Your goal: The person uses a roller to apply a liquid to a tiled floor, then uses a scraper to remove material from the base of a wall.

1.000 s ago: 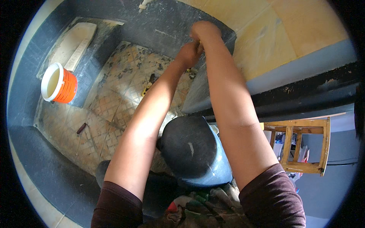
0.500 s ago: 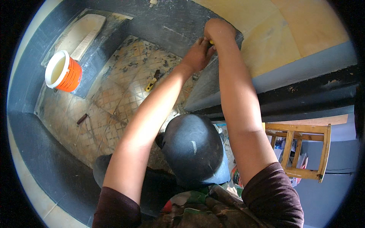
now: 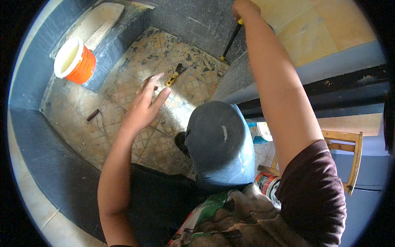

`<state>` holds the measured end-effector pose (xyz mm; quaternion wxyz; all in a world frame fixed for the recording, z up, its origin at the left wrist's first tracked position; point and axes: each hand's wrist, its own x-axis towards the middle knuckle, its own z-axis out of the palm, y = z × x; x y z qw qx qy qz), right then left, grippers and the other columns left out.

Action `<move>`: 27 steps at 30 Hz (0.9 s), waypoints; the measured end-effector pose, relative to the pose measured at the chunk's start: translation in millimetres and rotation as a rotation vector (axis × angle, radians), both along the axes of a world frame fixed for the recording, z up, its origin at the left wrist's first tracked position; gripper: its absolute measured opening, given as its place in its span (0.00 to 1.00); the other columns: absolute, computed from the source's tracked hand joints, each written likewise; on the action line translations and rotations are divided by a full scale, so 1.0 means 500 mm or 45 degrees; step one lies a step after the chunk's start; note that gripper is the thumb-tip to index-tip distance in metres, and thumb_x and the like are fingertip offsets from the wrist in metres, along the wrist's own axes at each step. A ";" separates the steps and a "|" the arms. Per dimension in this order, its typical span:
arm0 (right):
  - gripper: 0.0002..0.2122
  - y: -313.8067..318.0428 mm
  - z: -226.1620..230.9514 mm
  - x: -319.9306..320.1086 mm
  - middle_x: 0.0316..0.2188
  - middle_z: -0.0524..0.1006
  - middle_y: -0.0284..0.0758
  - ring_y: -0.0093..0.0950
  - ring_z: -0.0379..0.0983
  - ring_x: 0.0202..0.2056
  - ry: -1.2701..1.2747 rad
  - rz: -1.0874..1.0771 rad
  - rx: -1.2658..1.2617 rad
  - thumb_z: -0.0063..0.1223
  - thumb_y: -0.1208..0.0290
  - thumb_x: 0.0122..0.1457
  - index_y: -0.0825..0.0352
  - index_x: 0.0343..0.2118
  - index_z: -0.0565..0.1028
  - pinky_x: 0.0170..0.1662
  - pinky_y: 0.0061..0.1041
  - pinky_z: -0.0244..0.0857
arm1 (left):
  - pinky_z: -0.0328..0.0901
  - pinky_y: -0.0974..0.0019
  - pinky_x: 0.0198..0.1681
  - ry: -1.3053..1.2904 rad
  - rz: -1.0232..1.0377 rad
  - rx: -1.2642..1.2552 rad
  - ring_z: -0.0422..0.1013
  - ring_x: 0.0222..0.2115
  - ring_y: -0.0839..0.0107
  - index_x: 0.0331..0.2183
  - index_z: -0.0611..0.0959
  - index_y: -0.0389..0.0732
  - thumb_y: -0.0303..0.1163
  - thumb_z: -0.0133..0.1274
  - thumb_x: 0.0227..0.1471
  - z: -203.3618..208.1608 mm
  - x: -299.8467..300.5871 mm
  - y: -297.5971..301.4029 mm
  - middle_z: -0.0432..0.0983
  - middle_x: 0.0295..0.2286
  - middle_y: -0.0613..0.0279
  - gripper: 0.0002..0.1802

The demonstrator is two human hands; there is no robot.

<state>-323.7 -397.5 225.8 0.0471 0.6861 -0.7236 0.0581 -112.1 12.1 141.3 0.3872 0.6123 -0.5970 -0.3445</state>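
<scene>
At the top of the view, my right hand [image 3: 247, 9] is closed around the upper end of a long black tool with yellow ends [image 3: 232, 39]. The tool slants down along the dark wall, and its lower yellow tip is near the floor. My left hand [image 3: 146, 103] hangs above the tiled floor with its fingers apart, holding nothing. Just beyond its fingers lies a yellow-and-black scraper-like tool [image 3: 174, 75] with a dark blade end. Farther left on the floor is a small tool with a dark brown handle [image 3: 93, 115].
An orange bucket with a white rim [image 3: 84, 66] stands at the left by a dark ledge holding a white ceramic basin [image 3: 98, 35]. Dark flakes litter the tiled floor [image 3: 144, 53]. My bent knee [image 3: 220, 136] rises centrally. A wooden frame [image 3: 352, 164] and paint can [image 3: 267, 183] are at right.
My left hand has left my right hand and swung down and left, opening over the floor. My right hand has moved upward, bringing the long black tool into sight.
</scene>
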 end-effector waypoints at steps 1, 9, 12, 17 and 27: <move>0.11 0.086 0.083 0.029 0.43 0.81 0.45 0.36 0.79 0.46 0.115 0.051 0.163 0.53 0.70 0.57 0.67 0.39 0.83 0.47 0.38 0.71 | 0.65 0.55 0.55 -0.009 -0.024 0.025 0.71 0.51 0.52 0.60 0.67 0.41 0.52 0.49 0.61 0.007 0.012 0.020 0.67 0.56 0.45 0.34; 0.09 0.012 0.073 -0.016 0.35 0.83 0.38 0.36 0.82 0.32 0.408 0.083 0.236 0.63 0.66 0.52 0.62 0.35 0.84 0.42 0.38 0.72 | 0.63 0.59 0.56 0.119 -0.035 -0.006 0.71 0.49 0.63 0.61 0.67 0.41 0.41 0.47 0.64 0.035 0.065 0.083 0.69 0.55 0.53 0.27; 0.11 0.026 0.038 0.002 0.36 0.83 0.38 0.35 0.82 0.30 0.376 0.127 0.193 0.64 0.67 0.51 0.63 0.37 0.83 0.41 0.38 0.72 | 0.64 0.59 0.55 0.163 0.013 -0.027 0.72 0.48 0.63 0.60 0.68 0.40 0.43 0.48 0.64 0.042 0.088 0.094 0.70 0.53 0.51 0.28; 0.15 0.064 0.043 -0.033 0.43 0.82 0.41 0.39 0.80 0.41 0.438 0.167 0.006 0.63 0.69 0.50 0.63 0.42 0.82 0.45 0.41 0.72 | 0.63 0.58 0.55 0.268 -0.045 -0.051 0.71 0.49 0.61 0.60 0.67 0.39 0.46 0.46 0.65 0.050 0.082 0.085 0.70 0.54 0.51 0.29; 0.16 0.085 0.099 -0.027 0.41 0.83 0.38 0.38 0.81 0.41 0.414 0.086 0.117 0.69 0.65 0.49 0.62 0.41 0.82 0.45 0.42 0.71 | 0.65 0.61 0.54 0.235 -0.067 -0.091 0.72 0.48 0.64 0.58 0.69 0.38 0.47 0.47 0.64 0.066 0.086 0.080 0.72 0.51 0.52 0.29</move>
